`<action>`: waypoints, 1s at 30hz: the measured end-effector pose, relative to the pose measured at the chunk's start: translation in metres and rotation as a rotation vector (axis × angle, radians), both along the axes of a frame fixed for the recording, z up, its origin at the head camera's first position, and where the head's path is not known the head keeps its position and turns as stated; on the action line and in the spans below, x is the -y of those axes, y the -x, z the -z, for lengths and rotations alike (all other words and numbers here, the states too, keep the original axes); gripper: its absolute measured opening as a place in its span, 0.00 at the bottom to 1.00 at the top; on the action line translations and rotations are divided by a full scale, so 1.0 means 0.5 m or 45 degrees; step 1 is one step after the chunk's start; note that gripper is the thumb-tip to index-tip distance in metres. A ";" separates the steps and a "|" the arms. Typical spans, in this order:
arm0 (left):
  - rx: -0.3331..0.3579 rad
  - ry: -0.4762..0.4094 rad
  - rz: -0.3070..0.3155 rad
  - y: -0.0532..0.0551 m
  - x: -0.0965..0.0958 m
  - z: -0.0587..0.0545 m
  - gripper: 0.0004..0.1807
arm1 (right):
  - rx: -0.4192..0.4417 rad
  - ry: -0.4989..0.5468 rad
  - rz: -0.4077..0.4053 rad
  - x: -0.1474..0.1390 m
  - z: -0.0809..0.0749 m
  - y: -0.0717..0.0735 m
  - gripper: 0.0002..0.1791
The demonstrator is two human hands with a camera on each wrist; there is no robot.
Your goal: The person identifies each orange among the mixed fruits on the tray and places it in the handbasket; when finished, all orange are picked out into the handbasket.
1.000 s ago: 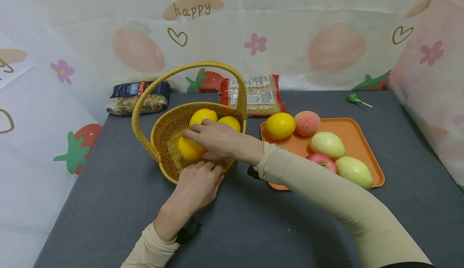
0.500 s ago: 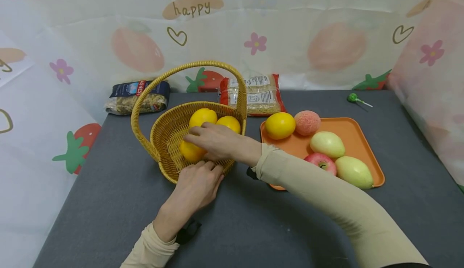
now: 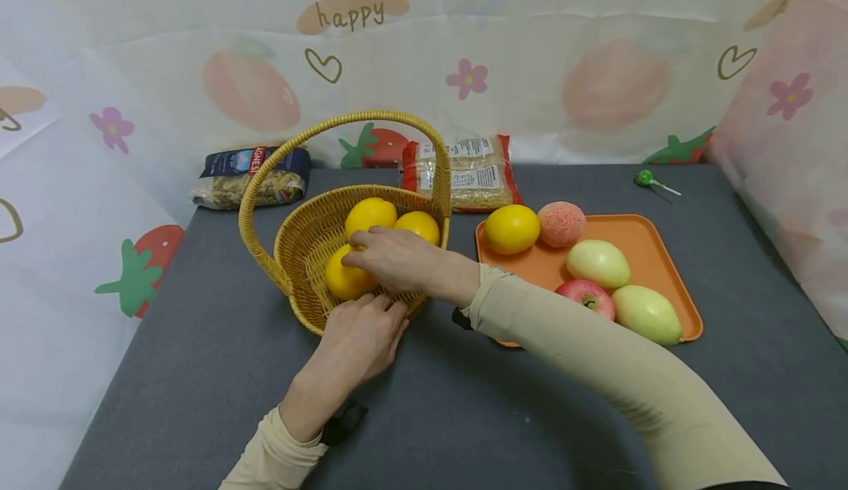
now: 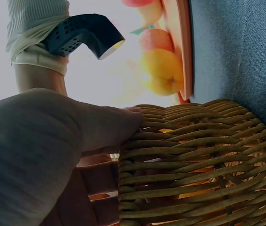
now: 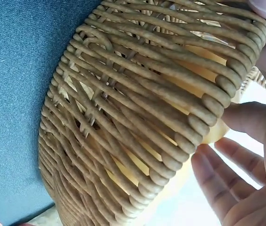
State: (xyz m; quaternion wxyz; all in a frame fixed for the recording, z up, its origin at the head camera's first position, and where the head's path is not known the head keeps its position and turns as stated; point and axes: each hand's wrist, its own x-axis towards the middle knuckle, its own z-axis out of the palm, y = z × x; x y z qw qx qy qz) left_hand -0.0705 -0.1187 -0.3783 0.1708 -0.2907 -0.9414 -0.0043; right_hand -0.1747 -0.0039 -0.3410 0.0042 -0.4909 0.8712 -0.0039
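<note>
In the head view a wicker basket (image 3: 298,243) with a tall handle holds three yellow lemons. My left hand (image 3: 361,335) grips its near rim; the left wrist view shows the thumb outside the weave (image 4: 199,165) and fingers on the inner side. Over the basket's right side reaches my right hand (image 3: 407,258), fingers loosely bent and spread above the nearest lemon (image 3: 342,278). Two other lemons, one at the back (image 3: 369,215) and one at the right (image 3: 419,225), sit behind that hand. In the right wrist view the thumb and fingers (image 5: 213,176) stand apart near the rim.
An orange tray (image 3: 639,236) stands right of the basket with a lemon (image 3: 512,229), a pink textured fruit (image 3: 562,224), two pale green fruits and a red apple (image 3: 586,296). Behind lie a pasta bag (image 3: 255,179), a grain bag (image 3: 464,175) and a green lollipop (image 3: 645,179).
The nearest lemon has shifted slightly within the basket, and my right fingers have drawn back a little to the right, uncovering more of it. The left hand keeps its hold.
</note>
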 end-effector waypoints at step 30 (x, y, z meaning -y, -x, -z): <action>0.000 -0.007 0.013 0.001 0.000 0.001 0.09 | 0.120 -0.128 0.002 -0.002 0.000 0.001 0.20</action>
